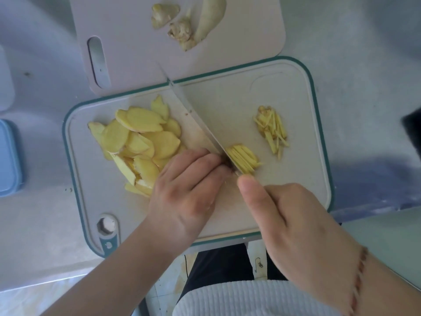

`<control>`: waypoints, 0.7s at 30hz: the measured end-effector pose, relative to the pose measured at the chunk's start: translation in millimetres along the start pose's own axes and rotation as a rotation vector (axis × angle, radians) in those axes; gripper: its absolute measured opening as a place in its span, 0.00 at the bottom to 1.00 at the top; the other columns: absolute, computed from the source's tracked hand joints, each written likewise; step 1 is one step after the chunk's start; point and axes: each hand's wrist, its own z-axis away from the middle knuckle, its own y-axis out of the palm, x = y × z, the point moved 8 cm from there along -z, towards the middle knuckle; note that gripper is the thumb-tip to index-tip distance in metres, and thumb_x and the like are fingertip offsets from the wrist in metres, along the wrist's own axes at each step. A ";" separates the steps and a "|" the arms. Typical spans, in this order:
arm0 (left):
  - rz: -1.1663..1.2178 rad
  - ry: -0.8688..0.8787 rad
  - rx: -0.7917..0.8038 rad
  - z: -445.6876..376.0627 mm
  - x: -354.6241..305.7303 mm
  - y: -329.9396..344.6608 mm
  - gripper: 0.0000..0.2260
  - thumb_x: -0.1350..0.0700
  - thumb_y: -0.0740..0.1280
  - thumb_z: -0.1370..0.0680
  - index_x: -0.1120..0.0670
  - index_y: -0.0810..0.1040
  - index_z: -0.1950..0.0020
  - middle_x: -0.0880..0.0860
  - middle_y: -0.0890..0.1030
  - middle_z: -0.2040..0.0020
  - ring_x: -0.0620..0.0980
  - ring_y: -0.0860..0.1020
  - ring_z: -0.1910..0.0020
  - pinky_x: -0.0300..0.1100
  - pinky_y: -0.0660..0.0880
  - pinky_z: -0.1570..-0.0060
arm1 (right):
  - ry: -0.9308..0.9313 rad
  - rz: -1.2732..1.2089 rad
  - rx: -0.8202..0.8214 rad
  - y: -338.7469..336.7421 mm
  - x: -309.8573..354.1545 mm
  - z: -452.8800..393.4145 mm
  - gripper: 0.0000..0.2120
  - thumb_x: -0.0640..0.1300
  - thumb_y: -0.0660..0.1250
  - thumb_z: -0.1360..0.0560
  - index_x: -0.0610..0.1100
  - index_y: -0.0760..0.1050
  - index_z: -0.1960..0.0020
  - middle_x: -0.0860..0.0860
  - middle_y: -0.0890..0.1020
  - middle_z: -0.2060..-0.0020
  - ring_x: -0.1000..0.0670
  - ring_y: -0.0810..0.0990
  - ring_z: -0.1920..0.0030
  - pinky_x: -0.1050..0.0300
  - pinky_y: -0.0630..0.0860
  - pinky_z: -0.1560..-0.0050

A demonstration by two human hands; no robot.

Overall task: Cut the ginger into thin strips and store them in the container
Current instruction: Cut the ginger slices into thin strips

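My left hand (189, 192) presses down with curled fingertips on a small stack of pale yellow ginger slices, hidden under my fingers, right against the flat side of the broad steel knife blade (193, 117). My right hand (303, 226) has its grip closed around the knife's handle, thumb stretched forward along the top toward the blade. Just past the blade's edge lies a fresh fan of thin yellow ginger strips (242, 158), touching the steel, and farther right sits a loose pile of earlier-cut ginger strips (272, 128). A heap of smooth, oval ginger slices (136, 142) overlaps on the left of the off-white plastic cutting board with a teal rim (319, 124). Beyond it, knobbly ginger trimmings (182, 30) rest on a pale beige cutting board (250, 42). A blue container (9, 158) with rounded corners stands on the grey desk (45, 224) at the far left.
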 end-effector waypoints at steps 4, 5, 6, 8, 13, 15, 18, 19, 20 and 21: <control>-0.030 -0.021 0.005 2.9 0.0 1.3 0.04 0.70 0.71 0.23 0.65 0.86 0.53 0.59 0.85 0.52 0.60 0.83 0.51 0.52 0.79 0.53 | 0.033 0.043 -0.025 -2.0 -13.4 19.5 0.33 0.74 0.42 0.30 0.47 0.63 0.70 0.54 0.70 0.78 0.53 0.70 0.74 0.66 0.64 0.73; -0.031 -0.024 0.005 2.6 -0.9 1.4 0.04 0.70 0.71 0.23 0.64 0.86 0.53 0.58 0.85 0.52 0.60 0.83 0.51 0.52 0.78 0.54 | 0.044 0.059 -0.024 -0.9 -15.6 20.9 0.33 0.74 0.42 0.30 0.45 0.62 0.71 0.54 0.70 0.78 0.54 0.71 0.73 0.68 0.64 0.73; -0.032 -0.027 0.005 2.1 -1.5 1.7 0.04 0.70 0.71 0.23 0.64 0.86 0.53 0.58 0.85 0.53 0.60 0.83 0.52 0.52 0.78 0.54 | 0.042 0.081 -0.039 -0.5 -17.0 21.2 0.34 0.74 0.43 0.30 0.45 0.59 0.73 0.54 0.69 0.78 0.55 0.71 0.74 0.69 0.64 0.73; -0.025 -0.030 0.003 0.7 -1.1 1.6 0.05 0.71 0.72 0.24 0.63 0.86 0.54 0.57 0.85 0.53 0.60 0.83 0.53 0.52 0.78 0.55 | 0.021 0.105 -0.075 -0.3 -14.9 16.1 0.33 0.73 0.44 0.28 0.46 0.57 0.75 0.52 0.66 0.80 0.55 0.69 0.75 0.71 0.64 0.74; 0.019 -0.012 -0.030 -1.6 -1.3 -1.5 0.05 0.72 0.72 0.26 0.64 0.84 0.58 0.58 0.84 0.57 0.59 0.82 0.55 0.51 0.78 0.56 | -0.002 -0.021 -0.028 1.9 0.5 -8.3 0.31 0.71 0.44 0.28 0.47 0.57 0.76 0.51 0.64 0.82 0.52 0.64 0.79 0.61 0.64 0.74; -0.007 -0.016 -0.028 -0.4 -0.4 -2.0 0.04 0.71 0.72 0.25 0.64 0.85 0.57 0.58 0.84 0.56 0.59 0.82 0.55 0.51 0.78 0.55 | -0.012 0.034 -0.034 0.8 0.5 -1.9 0.33 0.72 0.43 0.27 0.46 0.57 0.75 0.52 0.66 0.81 0.51 0.66 0.77 0.62 0.64 0.73; -0.045 -0.015 -0.020 1.7 0.8 -1.4 0.03 0.70 0.73 0.25 0.64 0.86 0.55 0.58 0.85 0.55 0.59 0.83 0.55 0.51 0.78 0.55 | -0.021 0.085 -0.075 -2.7 -8.3 17.3 0.35 0.73 0.45 0.28 0.43 0.62 0.71 0.52 0.66 0.80 0.52 0.69 0.76 0.63 0.65 0.74; -0.051 -0.011 -0.020 2.0 0.8 -1.5 0.03 0.70 0.73 0.25 0.64 0.86 0.55 0.58 0.85 0.55 0.59 0.83 0.56 0.51 0.78 0.56 | -0.004 0.080 -0.057 -1.6 -11.7 20.1 0.35 0.74 0.43 0.29 0.42 0.64 0.69 0.52 0.67 0.79 0.52 0.69 0.75 0.63 0.66 0.73; -0.054 -0.010 -0.020 2.1 0.7 -1.9 0.04 0.70 0.72 0.24 0.64 0.86 0.56 0.58 0.85 0.56 0.59 0.83 0.57 0.51 0.78 0.57 | 0.017 0.065 -0.035 -0.1 -14.7 21.8 0.35 0.75 0.42 0.30 0.43 0.64 0.67 0.52 0.68 0.78 0.52 0.69 0.74 0.63 0.66 0.71; -0.056 -0.008 -0.020 1.7 0.6 -2.1 0.04 0.70 0.71 0.23 0.64 0.85 0.56 0.58 0.85 0.56 0.59 0.83 0.57 0.51 0.78 0.58 | 0.028 0.059 -0.030 0.9 -16.6 23.1 0.35 0.75 0.41 0.31 0.44 0.65 0.66 0.53 0.70 0.77 0.52 0.70 0.73 0.63 0.67 0.70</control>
